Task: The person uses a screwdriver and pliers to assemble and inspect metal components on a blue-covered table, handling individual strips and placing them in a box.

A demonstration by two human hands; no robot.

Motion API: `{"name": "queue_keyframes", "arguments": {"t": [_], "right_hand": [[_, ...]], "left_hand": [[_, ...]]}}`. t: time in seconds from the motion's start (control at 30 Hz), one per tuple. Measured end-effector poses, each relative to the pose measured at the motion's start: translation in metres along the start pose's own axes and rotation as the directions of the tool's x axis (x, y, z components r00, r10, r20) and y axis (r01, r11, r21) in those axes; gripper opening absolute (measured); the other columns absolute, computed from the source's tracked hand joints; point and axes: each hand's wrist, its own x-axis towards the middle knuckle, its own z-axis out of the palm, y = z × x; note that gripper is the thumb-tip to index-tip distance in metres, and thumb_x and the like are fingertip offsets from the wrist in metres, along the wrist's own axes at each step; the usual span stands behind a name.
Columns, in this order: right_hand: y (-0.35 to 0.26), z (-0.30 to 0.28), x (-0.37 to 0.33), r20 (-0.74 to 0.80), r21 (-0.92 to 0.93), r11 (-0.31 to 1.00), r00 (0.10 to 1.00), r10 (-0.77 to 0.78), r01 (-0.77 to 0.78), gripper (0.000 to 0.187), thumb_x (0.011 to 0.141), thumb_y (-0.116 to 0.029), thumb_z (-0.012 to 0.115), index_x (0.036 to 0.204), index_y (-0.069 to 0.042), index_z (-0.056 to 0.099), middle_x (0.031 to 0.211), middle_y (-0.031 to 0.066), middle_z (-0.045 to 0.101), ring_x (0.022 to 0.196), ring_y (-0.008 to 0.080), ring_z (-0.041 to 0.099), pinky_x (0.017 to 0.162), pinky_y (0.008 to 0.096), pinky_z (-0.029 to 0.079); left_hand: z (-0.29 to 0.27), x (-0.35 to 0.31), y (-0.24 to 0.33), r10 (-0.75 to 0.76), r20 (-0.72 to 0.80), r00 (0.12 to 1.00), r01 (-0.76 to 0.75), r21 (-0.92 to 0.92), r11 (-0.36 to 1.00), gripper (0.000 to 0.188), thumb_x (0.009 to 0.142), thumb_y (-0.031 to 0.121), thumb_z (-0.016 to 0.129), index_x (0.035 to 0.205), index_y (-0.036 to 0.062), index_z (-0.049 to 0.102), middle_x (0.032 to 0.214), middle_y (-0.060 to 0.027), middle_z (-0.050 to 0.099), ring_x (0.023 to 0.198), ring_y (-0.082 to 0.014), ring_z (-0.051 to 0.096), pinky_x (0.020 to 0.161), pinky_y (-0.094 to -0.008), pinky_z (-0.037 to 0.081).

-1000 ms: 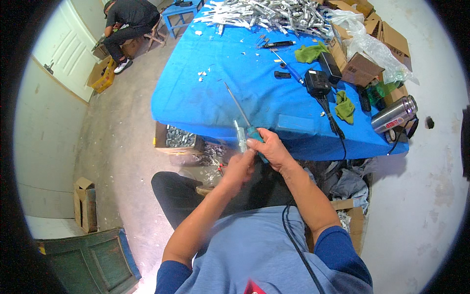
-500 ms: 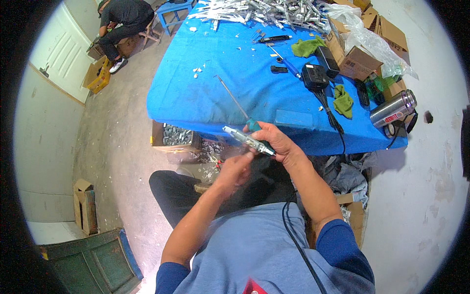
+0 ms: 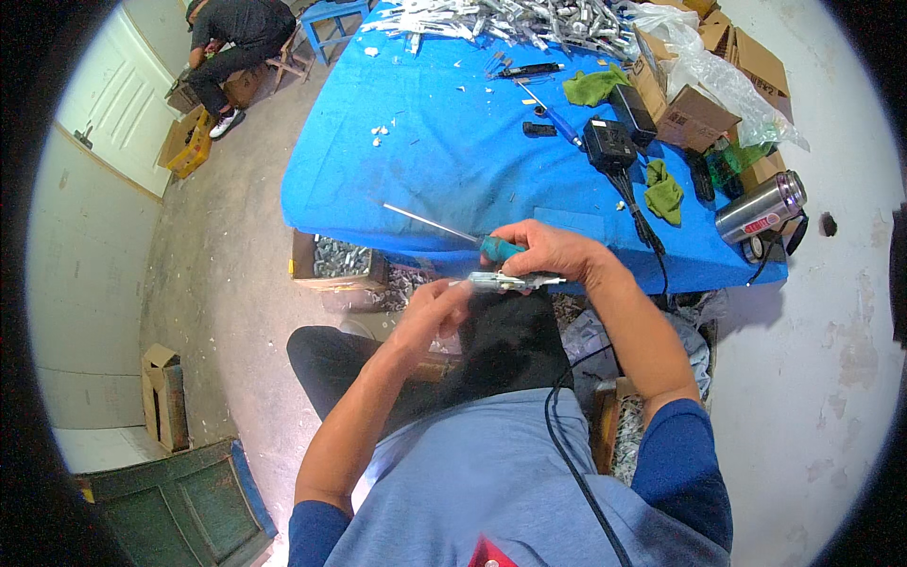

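My right hand (image 3: 557,250) is closed round the teal handle of a screwdriver (image 3: 500,249), whose long thin shaft points left over the table's near edge. Just below that handle, a slim silvery metal part (image 3: 510,282) lies nearly level under the right fingers, above my lap. My left hand (image 3: 435,310) is closed, its thumb and fingertips pinching the part's left end. Motion blurs the left fingertips and that end a little.
A blue-covered table (image 3: 425,161) stands ahead, with a heap of similar metal parts (image 3: 510,21) at its far side. On its right are a black power adapter (image 3: 607,144), green cloths (image 3: 663,194) and a steel flask (image 3: 761,206). Another person (image 3: 241,47) sits far left.
The metal part has turned from slanting to nearly level. The screwdriver's shaft has swung down to the left. My left hand has moved from under the part's middle to its left end.
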Motion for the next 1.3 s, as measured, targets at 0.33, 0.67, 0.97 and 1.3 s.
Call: {"name": "queue_keyframes", "arguments": {"t": [0.33,0.67,0.97,1.3], "right_hand": [[-0.022,-0.032,0.011,0.208,-0.163,0.984,0.972,0.112,-0.078,0.037,0.074,-0.019,0.068,0.105,0.0,0.064,0.089,0.0041,0.065,0.075,0.0111,0.06,0.068,0.0262,0.05],[-0.006,-0.048,0.026,-0.359,0.305,0.951,0.931,0.07,0.046,0.033,0.095,-0.028,0.058,0.113,-0.001,0.055,0.098,0.0155,0.068,0.066,0.0121,0.063,0.052,0.0229,0.05],[-0.012,0.003,-0.057,-0.548,-0.142,0.989,0.835,-0.05,-0.034,0.037,0.09,-0.018,0.06,0.124,-0.003,0.057,0.082,0.0031,0.06,0.063,0.0097,0.058,0.051,0.0247,0.047],[-0.014,0.029,-0.112,-0.535,-0.335,0.93,0.843,-0.058,-0.149,0.033,0.091,-0.016,0.06,0.12,-0.001,0.061,0.096,0.0105,0.067,0.077,0.0138,0.061,0.074,0.0292,0.051]], "left_hand": [[0.016,0.004,0.001,0.188,0.032,0.982,-0.186,0.379,0.907,0.04,0.097,0.043,0.052,0.08,0.0071,0.055,0.064,0.0037,0.047,0.052,-0.0045,0.04,0.046,-0.0215,0.031],[0.016,0.008,0.008,0.12,-0.097,0.988,-0.124,-0.039,0.991,0.042,0.099,0.045,0.049,0.079,0.0086,0.052,0.061,0.0012,0.047,0.052,-0.0079,0.043,0.045,-0.0227,0.034],[-0.011,0.033,-0.006,0.052,-0.272,0.961,-0.095,-0.149,0.984,0.04,0.099,0.047,0.048,0.08,0.0111,0.049,0.063,0.0017,0.047,0.048,-0.0075,0.038,0.041,-0.022,0.03],[-0.017,0.062,-0.008,0.345,-0.369,0.863,-0.179,0.416,0.891,0.048,0.099,0.038,0.046,0.075,-0.0027,0.056,0.06,-0.011,0.054,0.055,-0.0239,0.053,0.055,-0.0384,0.042]]}}
